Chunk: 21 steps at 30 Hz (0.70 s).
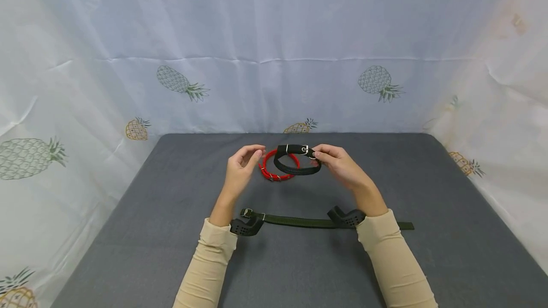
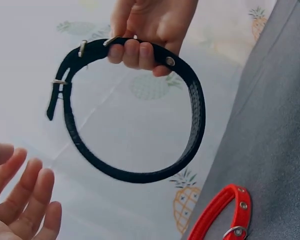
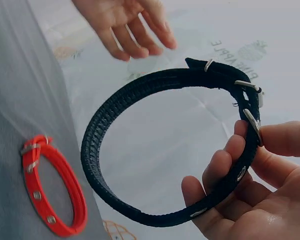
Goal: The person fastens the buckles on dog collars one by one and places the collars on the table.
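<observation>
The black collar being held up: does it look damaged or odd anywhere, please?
Slightly: on the black collar, held by the right hand, a few loose threads stick out near the buckle on the inner side, perhaps fraying. Nothing else on it stands out.

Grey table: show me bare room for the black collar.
Free: table left of the left hand, right of the right hand, and between the sleeves nearer than the green strap. Crowded: the middle, around the red collar.

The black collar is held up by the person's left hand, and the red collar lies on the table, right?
Not quite: the right hand holds up the black collar, as the right wrist view shows. The red collar does lie on the table.
</observation>
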Motion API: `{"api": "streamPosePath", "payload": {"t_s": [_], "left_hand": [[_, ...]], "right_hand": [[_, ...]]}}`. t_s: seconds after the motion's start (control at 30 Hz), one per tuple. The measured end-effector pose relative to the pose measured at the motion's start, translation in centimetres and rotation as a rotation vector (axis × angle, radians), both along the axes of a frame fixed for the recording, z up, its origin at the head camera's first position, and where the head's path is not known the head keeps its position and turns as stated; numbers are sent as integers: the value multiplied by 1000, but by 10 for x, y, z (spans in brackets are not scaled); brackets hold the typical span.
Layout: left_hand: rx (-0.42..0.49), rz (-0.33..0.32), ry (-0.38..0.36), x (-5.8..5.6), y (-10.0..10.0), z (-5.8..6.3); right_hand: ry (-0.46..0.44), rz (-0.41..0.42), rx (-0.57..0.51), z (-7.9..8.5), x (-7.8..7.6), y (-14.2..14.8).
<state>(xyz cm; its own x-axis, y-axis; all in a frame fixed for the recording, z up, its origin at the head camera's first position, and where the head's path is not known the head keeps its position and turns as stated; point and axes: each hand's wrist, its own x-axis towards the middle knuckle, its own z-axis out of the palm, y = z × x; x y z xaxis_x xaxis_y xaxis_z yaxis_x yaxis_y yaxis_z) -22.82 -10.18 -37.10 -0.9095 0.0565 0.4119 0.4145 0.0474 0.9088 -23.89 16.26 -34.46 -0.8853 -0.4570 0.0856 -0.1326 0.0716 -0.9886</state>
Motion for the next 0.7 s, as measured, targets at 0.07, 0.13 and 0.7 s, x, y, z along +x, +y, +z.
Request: {"api": "streamPosePath", "payload": {"t_s": [0.07, 0.13, 0.7], "left_hand": [[-8, -7, 4, 1, 0, 0], [-12, -15, 4, 2, 0, 0], [-14, -68, -8, 2, 0, -1]], "right_hand": [[11, -12, 30, 1, -2, 3], [18, -26, 55, 1, -4, 5], [169, -162, 436, -22, -25, 24]]}}
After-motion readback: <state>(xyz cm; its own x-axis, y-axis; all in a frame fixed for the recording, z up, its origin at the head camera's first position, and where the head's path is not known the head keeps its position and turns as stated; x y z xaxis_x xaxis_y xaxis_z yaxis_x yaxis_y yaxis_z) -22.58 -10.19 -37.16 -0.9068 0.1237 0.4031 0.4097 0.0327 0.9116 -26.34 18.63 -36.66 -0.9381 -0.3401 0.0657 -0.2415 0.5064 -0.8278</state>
